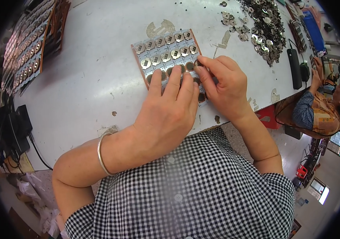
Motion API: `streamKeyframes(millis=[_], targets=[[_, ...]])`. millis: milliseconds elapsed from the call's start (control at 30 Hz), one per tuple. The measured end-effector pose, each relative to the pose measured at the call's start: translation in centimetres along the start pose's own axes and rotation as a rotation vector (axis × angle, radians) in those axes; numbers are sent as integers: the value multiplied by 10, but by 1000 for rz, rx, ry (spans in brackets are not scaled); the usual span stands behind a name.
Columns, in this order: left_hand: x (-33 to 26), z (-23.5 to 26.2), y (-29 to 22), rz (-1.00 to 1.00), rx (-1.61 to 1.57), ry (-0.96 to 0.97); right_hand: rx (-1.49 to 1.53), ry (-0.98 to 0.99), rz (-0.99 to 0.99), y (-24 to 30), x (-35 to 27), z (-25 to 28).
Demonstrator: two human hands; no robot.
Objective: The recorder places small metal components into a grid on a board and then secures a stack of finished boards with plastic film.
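Note:
A panel of small circuit boards (133, 51) with orange side strips lies flat on the table before me. Two upper rows carry silvery round metal clips (175, 53), each with a diamond-shaped opening. Lower down, bare dark round spots (201, 96) show between and beside my fingers. My left hand (169, 105) rests open on the panel's lower part, fingers spread, hiding much of it. At the panel's right edge, my right hand (226, 85) pinches a small round metal clip (197, 63) between thumb and forefinger, over the third row.
A heap of loose metal clips (266, 30) spreads at the back right. Stacked filled panels (28, 51) stand at the left. A black power strip (295, 69) lies near the right edge, black adapters (14, 131) at the left. Another person (317, 107) sits at the far right.

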State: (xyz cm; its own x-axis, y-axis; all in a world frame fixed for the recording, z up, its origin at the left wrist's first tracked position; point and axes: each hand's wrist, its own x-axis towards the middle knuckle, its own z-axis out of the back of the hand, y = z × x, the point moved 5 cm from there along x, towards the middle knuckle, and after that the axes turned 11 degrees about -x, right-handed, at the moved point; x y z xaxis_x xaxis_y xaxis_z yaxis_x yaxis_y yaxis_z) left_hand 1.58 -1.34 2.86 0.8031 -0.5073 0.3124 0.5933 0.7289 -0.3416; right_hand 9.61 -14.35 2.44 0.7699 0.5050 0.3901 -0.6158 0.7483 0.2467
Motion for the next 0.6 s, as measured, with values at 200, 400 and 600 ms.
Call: streamKeyframes(millis=[200,400,600], targets=[[1,1,0,9,-13,4,190,103,-129,-13,5,-2],[1,0,1,14,-8,17,227,86,-79,-13,15,2],[2,0,1,23,-15,26,288,81,-69,-10,11,-1]])
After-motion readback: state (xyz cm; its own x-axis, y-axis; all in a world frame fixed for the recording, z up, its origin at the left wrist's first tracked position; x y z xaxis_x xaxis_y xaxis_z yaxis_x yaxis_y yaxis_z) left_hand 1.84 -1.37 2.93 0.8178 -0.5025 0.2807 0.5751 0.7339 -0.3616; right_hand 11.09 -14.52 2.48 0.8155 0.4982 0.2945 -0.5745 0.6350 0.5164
